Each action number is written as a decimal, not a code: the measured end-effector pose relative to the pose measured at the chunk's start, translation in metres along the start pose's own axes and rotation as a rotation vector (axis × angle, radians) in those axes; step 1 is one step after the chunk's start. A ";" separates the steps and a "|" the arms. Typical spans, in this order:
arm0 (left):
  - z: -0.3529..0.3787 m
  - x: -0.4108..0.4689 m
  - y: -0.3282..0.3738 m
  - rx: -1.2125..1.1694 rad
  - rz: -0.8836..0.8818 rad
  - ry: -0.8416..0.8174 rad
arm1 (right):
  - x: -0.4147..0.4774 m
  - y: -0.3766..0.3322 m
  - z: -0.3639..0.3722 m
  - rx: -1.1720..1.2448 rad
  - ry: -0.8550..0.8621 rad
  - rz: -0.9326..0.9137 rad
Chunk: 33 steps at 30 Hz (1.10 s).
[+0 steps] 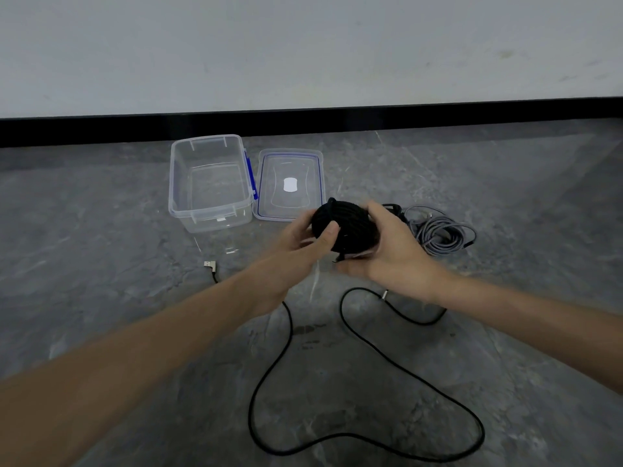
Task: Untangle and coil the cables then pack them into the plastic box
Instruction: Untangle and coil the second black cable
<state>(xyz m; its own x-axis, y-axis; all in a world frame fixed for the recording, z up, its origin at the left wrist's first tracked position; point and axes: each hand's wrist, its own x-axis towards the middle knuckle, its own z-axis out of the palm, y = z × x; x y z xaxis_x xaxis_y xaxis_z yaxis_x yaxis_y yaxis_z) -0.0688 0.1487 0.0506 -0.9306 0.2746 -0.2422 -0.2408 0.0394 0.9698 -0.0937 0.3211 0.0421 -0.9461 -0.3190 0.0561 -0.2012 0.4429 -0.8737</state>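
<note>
Both hands hold a tightly wound coil of black cable (pixel 347 227) above the floor. My left hand (pixel 303 241) grips its left side, thumb pressed on the front. My right hand (pixel 394 244) cups its right side and underside. A second black cable (pixel 367 443) lies uncoiled in a wide loop on the floor below my arms, with its USB plug (pixel 209 265) at the left. A loosely coiled grey cable (pixel 441 234) lies to the right of my hands. The clear plastic box (pixel 178 183) stands open at the back left.
The box's clear lid (pixel 320 183), with a blue seal, lies flat just right of the box. A white wall with a black skirting strip (pixel 337 123) runs along the back. The floor is grey stone-look tile.
</note>
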 end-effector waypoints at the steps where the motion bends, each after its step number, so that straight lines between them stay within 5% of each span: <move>1: 0.000 0.000 0.000 -0.005 -0.036 -0.031 | 0.000 0.004 -0.001 -0.078 0.032 -0.063; 7: 0.007 0.012 0.003 -0.095 -0.265 -0.062 | 0.005 0.026 -0.007 -0.519 0.031 -0.431; 13: 0.012 0.046 -0.012 -0.193 -0.390 0.158 | 0.020 0.044 -0.016 -0.818 -0.051 -0.470; 17: 0.017 0.070 -0.025 -0.181 -0.334 0.227 | 0.032 0.070 -0.016 -0.625 0.029 -0.174; 23: 0.028 0.106 -0.052 -0.178 -0.336 0.299 | 0.039 0.079 -0.018 0.508 -0.083 0.800; 26: 0.034 0.121 -0.068 -0.195 -0.373 0.304 | 0.046 0.095 -0.021 0.598 -0.017 0.828; 33: 0.038 0.151 -0.111 0.099 -0.406 0.371 | 0.061 0.143 -0.008 0.360 0.003 0.825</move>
<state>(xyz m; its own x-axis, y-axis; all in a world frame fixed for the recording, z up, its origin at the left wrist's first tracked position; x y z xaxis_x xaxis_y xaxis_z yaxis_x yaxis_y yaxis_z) -0.1720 0.2224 -0.0923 -0.8075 -0.1374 -0.5736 -0.5897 0.1669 0.7902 -0.1826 0.3713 -0.0759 -0.7556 -0.0132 -0.6548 0.6333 0.2405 -0.7356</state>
